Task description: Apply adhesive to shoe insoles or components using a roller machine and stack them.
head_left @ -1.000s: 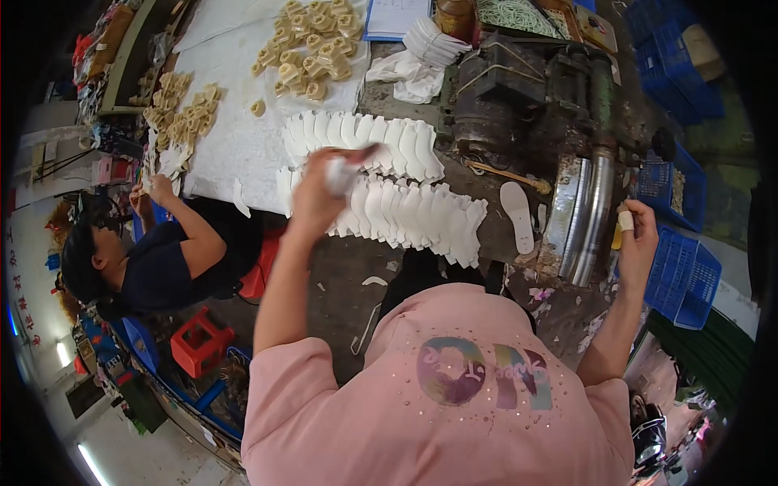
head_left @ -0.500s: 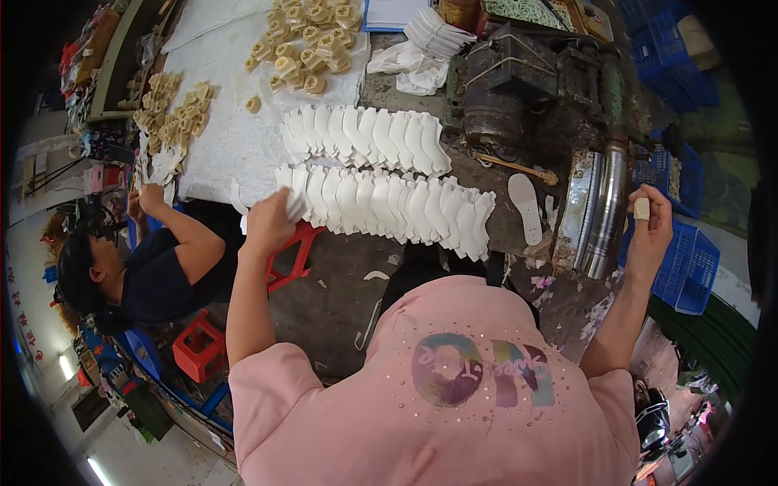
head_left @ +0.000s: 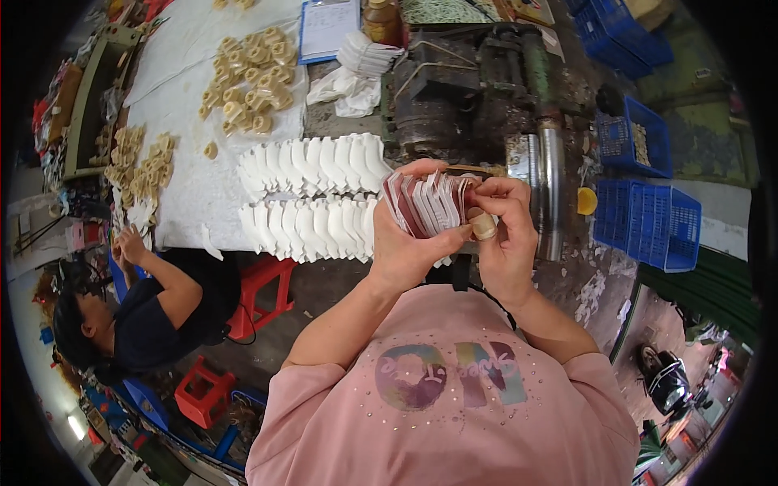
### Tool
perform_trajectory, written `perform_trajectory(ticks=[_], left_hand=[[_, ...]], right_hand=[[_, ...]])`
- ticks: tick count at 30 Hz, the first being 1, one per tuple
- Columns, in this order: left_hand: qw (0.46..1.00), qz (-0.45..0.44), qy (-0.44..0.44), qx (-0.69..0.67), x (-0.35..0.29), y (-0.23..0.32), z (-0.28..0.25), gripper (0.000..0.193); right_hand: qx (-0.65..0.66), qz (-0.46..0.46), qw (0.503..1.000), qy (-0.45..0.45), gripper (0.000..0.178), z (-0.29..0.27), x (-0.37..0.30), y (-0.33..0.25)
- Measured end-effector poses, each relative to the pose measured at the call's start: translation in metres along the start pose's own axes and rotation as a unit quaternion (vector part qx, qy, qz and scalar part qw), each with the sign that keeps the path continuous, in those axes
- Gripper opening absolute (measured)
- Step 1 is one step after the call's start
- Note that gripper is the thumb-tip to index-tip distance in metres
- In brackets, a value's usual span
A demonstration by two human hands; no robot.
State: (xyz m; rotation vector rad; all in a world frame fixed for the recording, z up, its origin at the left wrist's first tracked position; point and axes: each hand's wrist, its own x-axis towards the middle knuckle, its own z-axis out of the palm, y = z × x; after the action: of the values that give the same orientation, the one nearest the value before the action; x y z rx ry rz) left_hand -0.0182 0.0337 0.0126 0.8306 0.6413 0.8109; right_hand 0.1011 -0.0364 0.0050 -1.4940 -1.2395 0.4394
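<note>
My left hand (head_left: 399,253) is wrapped round a stack of thin curved pieces (head_left: 428,204), white with pinkish-brown faces, held on edge in front of my chest. At the stack's right end, my right hand (head_left: 512,243) pinches the outermost pieces between thumb and fingers. A beige wrap (head_left: 483,225) covers one of its digits. Beyond my hands, two rows of similar white curved pieces overlap along the table's front: a far row (head_left: 316,164) and a near row (head_left: 304,229). My hands and the stack hide the right ends of both rows.
A dark machine (head_left: 442,89) with a shiny metal cylinder (head_left: 551,190) stands at the right. Blue crates (head_left: 648,223) are beyond it. Beige moulded pieces (head_left: 251,77) lie in heaps at the back left. A co-worker (head_left: 158,312) sits at the left, near red stools (head_left: 263,296).
My left hand has come from the rows' left end to the middle, now holding a thick stack. My right hand has moved in from the right and closed on its end. The view has shifted.
</note>
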Motion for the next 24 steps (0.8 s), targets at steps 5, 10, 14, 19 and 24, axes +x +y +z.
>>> perform_trajectory(ticks=[5,10,14,19,24], left_hand=[[0.994,0.012,-0.002,0.106,0.008,-0.012,0.007,0.059],[0.975,0.041,0.132,0.172,0.023,-0.015,-0.009,0.044],[0.904,0.004,-0.075,0.420,0.022,-0.025,-0.005,0.052],[0.797,0.055,-0.277,0.534,0.028,-0.035,0.040,0.061],[0.817,0.008,-0.231,0.528,0.022,-0.037,0.041,0.060]], right_hand=[[-0.021,-0.033,0.999,0.003,0.015,-0.024,0.005,0.002],[0.067,0.155,0.984,0.056,0.008,-0.107,0.025,0.005],[-0.269,0.203,0.937,-0.093,0.008,-0.174,0.033,0.058],[-0.282,0.143,0.931,-0.183,0.011,-0.148,0.022,0.067],[-0.208,0.134,0.968,-0.031,0.018,-0.139,0.020,0.072]])
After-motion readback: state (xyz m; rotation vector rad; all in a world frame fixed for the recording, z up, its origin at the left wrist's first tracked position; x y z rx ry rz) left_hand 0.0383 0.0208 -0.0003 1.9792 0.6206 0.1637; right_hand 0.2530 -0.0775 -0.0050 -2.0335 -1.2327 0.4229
